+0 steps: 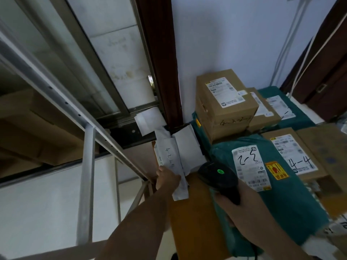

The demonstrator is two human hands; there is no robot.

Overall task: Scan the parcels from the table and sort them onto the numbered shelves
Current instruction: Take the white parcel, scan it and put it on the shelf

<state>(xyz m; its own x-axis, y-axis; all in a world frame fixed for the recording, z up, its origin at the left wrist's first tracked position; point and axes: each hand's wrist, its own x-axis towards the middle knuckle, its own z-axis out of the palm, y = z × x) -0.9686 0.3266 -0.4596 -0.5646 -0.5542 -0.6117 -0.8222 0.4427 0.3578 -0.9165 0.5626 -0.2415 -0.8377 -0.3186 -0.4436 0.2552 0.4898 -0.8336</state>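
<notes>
Head view showed the left hand (167,176) pinching a white mailer (173,166) by its near edge, at centre frame above the desk (195,222). It sagged and creased, so it probably was light and soft; a grip nearer its middle would likely steady it. The right hand (238,201), lower right, was wrapped round the black scanner (218,178).

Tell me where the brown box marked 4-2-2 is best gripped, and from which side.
Probably by its two side faces, coming from the front. The brown box sits on top of a green parcel, with its front and top faces exposed. The wall blocks the back, and another box crowds its right, so lift from the front edge first.
</notes>
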